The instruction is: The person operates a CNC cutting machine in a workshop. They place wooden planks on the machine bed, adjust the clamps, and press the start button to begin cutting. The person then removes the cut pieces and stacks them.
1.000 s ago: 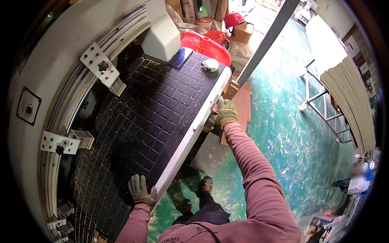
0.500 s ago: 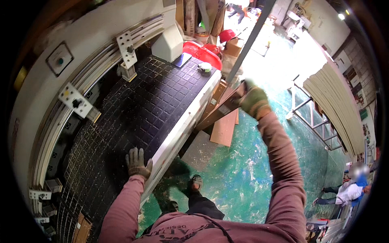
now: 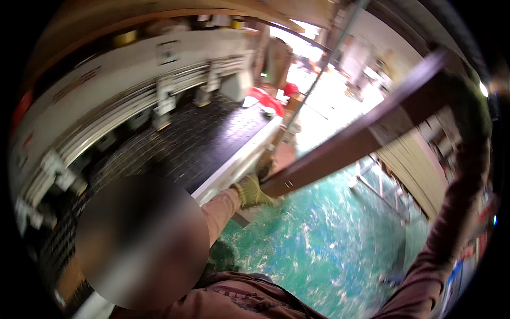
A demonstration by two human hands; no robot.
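Note:
A long brown wooden board [image 3: 350,138] slants up to the right, off the floor. Its upper end is in my right hand [image 3: 470,106], gloved, raised high at the right and closed round the board; the fingers are smeared by motion. At the lower end my gloved left hand [image 3: 252,192] cups the board's corner, its fingers partly under the edge. More brown boards [image 3: 284,157] stand low beside the machine table, mostly hidden behind the held one. A blurred round patch covers part of the lower left, over my left arm.
On the left is the machine's black, grid-grooved table [image 3: 212,135] with a white edge and clamps along a rail [image 3: 164,98]. A red tub [image 3: 263,101] sits beyond it. To the right, a stack of pale panels [image 3: 411,165] rests on a metal trolley [image 3: 382,186]. The green floor [image 3: 313,239] is scuffed.
My right hand has lifted the brown board from beside the table and swung it up to the right. My left hand has left the black table top and come to the board's lower end.

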